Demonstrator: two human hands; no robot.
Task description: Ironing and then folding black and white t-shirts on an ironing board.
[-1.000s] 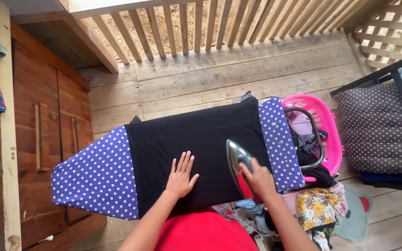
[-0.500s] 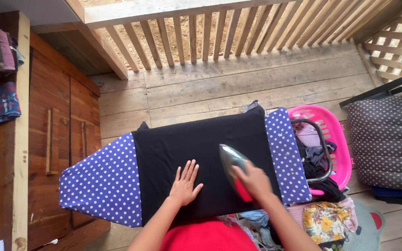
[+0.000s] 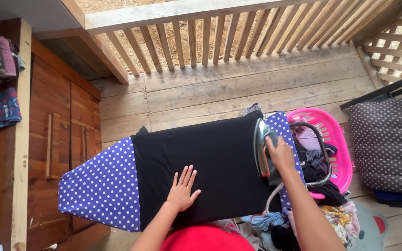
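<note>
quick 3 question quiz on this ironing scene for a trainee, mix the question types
1. True or false: the left hand lies flat on the black garment.
2. Which hand grips the iron? A) left B) right C) neither
3. What colour is the laundry basket beside the ironing board?

Key: 1 true; 2 B, the right hand; 3 pink.

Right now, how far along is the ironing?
Done: the black garment lies flat and looks smooth across the polka-dot ironing board. In hand: the right hand has a grip on the iron at the garment's right edge; the left hand presses the cloth flat. Left: the pink basket holds more clothes, and others are heaped below the board.
</note>
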